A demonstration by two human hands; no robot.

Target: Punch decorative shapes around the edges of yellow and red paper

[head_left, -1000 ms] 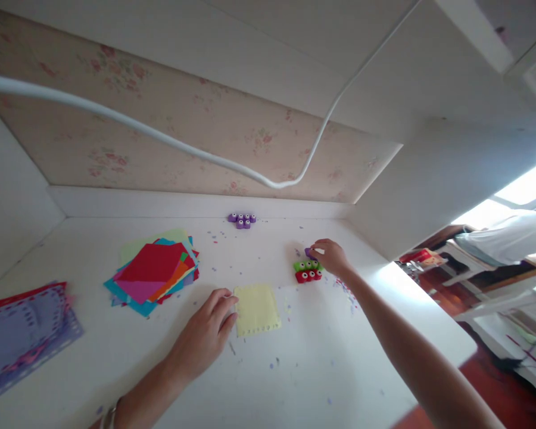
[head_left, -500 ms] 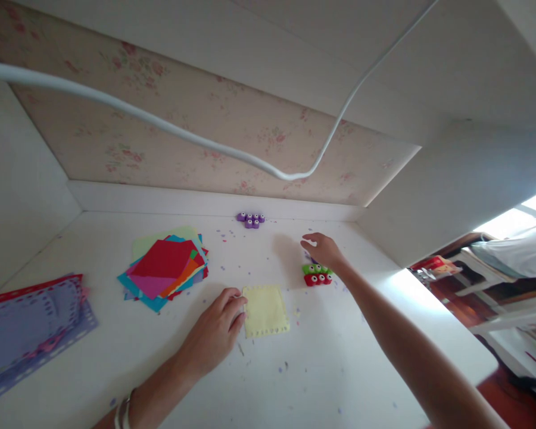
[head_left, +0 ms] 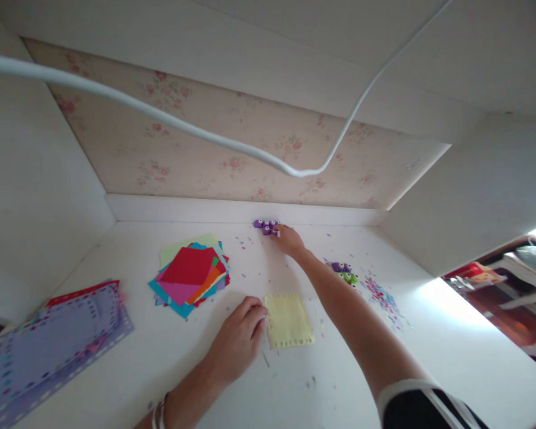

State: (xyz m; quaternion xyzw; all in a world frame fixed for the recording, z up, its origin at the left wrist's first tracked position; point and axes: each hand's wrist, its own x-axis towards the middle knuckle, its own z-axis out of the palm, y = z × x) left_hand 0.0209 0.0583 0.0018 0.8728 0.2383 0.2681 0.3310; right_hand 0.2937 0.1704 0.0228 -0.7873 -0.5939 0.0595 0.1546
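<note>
My right hand (head_left: pixel 290 239) reaches to the back of the white desk, with its fingertips closed around the right end of a cluster of small purple craft punches (head_left: pixel 267 230) with eye-like tops. Part of that cluster is hidden by the fingers. Closer to me lies a yellow paper square (head_left: pixel 290 322) with a row of punched marks along its front edge. My left hand (head_left: pixel 239 333) pinches its left edge. Green craft punches (head_left: pixel 348 277) and purple punches (head_left: pixel 340 267) stand to the right, partly covered by my right forearm.
A fanned pile of coloured paper (head_left: pixel 190 268) lies to the left. Further left are purple sheets (head_left: pixel 62 345) with punched borders. Tiny paper bits (head_left: pixel 384 301) are scattered at the right. A white cable (head_left: pixel 232 143) hangs across, before the flowered back wall (head_left: pixel 170 137).
My right hand has moved left and back, from beside the green and red punches to the purple ones. My left hand stays at the yellow paper. The view has shifted slightly.
</note>
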